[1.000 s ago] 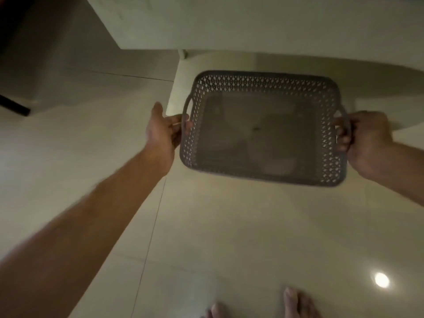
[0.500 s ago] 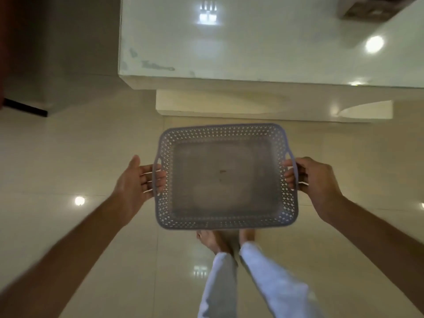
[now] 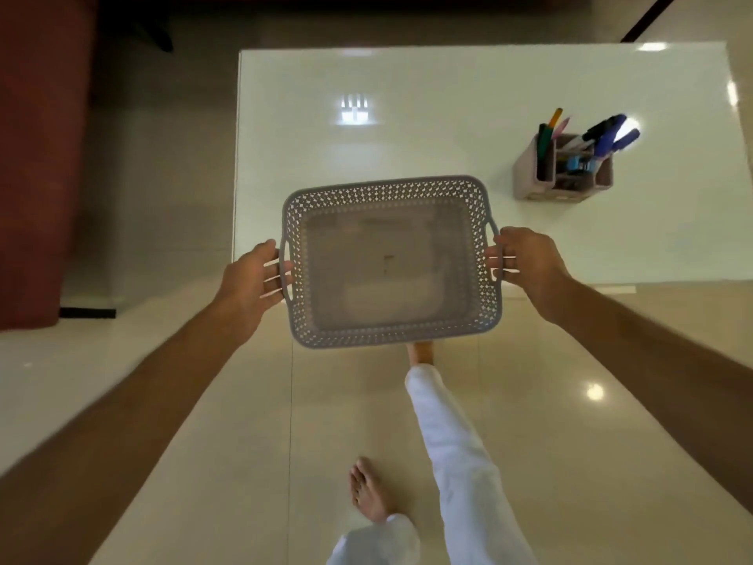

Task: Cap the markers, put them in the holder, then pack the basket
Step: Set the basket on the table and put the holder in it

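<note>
**Basket carried in both hands at the table's near edge**

One basket (image 3: 391,261), one holder (image 3: 562,167), one table (image 3: 407,128), two hands on view. Markers (image 3: 603,134) in the holder too crowded and blurred for a sure count; at least six tips showing, among them dark blue, green, orange and pink. Two bare feet on the tiled floor (image 3: 244,442), with white trouser legs (image 3: 456,446) below the basket.

Grey-lilac plastic, rectangular, shallow, with rounded corners. Walls pierced all round by rows of small diamond-shaped holes; flat solid bottom, nothing inside. One loop handle on each short side. Held level in the air, its far half over the near edge of the white glossy table, its near half over the floor. Left hand (image 3: 254,281) gripping the left handle, fingers curled through the loop. Right hand (image 3: 525,261) gripping the right handle the same way, fingers closed round it. Holder standing upright on the table, well apart from the basket, beyond it and to the right; pale mauve, with several compartments, the markers leaning out of the taller ones.

Against half a second ago: same two-handed grip on the handles. Much more of the tabletop now in sight, and the holder with its markers, out of frame before, now fully in sight. Then the basket was wholly over the floor, short of the table. One leg now stepped forward under the basket.
</note>
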